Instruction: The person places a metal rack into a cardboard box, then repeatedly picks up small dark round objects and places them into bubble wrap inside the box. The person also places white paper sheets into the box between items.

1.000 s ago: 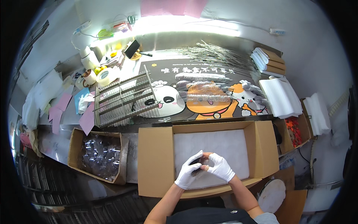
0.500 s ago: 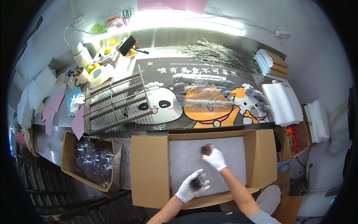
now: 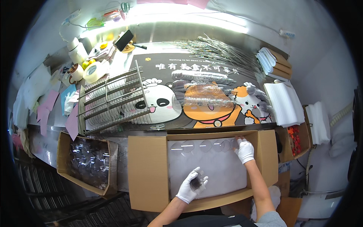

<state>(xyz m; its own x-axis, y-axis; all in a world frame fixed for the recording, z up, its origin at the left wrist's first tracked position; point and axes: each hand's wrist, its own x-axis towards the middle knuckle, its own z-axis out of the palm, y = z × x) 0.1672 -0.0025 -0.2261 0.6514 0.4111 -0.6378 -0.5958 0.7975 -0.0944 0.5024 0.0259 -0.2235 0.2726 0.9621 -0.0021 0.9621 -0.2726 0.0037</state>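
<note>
A white sheet (image 3: 211, 170) lines the open cardboard box (image 3: 148, 166) in front of me. Along its far edge lies a row of several round, see-through tinted lenses (image 3: 205, 146). My right hand (image 3: 245, 150), in a white glove, reaches into the far right corner at the end of that row. Its fingers are bent down together onto a lens there, mostly hidden by them. My left hand (image 3: 191, 187), also gloved, hovers over the near part of the sheet, palm up. Its fingers curl round a stack of dark round lenses (image 3: 195, 183).
Left of the box stands a smaller carton (image 3: 62, 162) of dark lenses. Behind, a metal rack (image 3: 113, 102) of clear discs and bundles of wires (image 3: 211, 51) lie on the printed mat (image 3: 151, 123). White foam sheets (image 3: 285, 104) and a carton with red pieces (image 3: 294, 140) are at right.
My right hand has moved right and away to the box's far corner. A row of tinted lenses now lies along the sheet's far edge. My left hand keeps its stack.
</note>
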